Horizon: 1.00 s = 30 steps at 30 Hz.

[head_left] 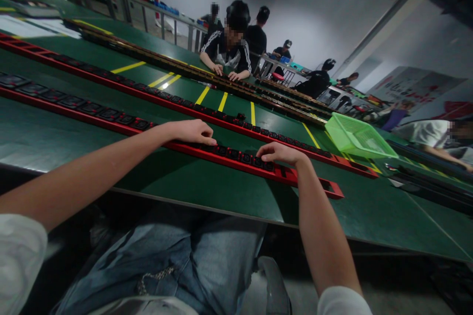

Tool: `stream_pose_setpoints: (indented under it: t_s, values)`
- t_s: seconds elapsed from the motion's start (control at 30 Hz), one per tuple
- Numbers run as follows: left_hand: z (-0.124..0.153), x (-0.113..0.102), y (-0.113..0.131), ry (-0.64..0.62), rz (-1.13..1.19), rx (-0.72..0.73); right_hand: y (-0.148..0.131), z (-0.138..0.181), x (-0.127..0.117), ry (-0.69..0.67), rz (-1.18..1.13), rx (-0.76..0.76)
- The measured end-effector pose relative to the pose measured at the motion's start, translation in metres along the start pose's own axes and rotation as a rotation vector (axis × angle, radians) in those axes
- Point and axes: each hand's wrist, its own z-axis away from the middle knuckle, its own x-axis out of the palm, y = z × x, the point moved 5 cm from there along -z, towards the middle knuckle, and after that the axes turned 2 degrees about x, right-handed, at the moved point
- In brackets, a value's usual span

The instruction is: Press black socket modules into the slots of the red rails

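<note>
A long red rail point(221, 158) holding a row of black square pieces point(233, 154) lies slantwise across the green table in front of me. My left hand point(195, 132) is over the middle of this rail, fingers curled and fingertips down at the black pieces. Farther right, my right hand point(279, 152) reaches in from the rail's right end, its thumb and bent fingers drawn together at one of the last pieces. Anything between the fingertips of either hand is hidden or too small to make out.
A second red rail point(354, 166) with similar pieces runs parallel behind. Beyond it are long brown strips point(177, 65), where a co-worker point(229, 44) has both hands. A light green basket point(358, 137) stands at right, near dark strips point(432, 184). The table's front edge point(207, 208) is close to my lap.
</note>
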Motion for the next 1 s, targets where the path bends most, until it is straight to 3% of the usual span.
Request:
stream_pose_setpoints:
  t_s: [1.0]
  values:
    - [-0.0005,-0.0009,-0.0005,0.013,-0.034,-0.047,-0.0001,-0.0019,0.0013,-0.008,-0.011,-0.008]
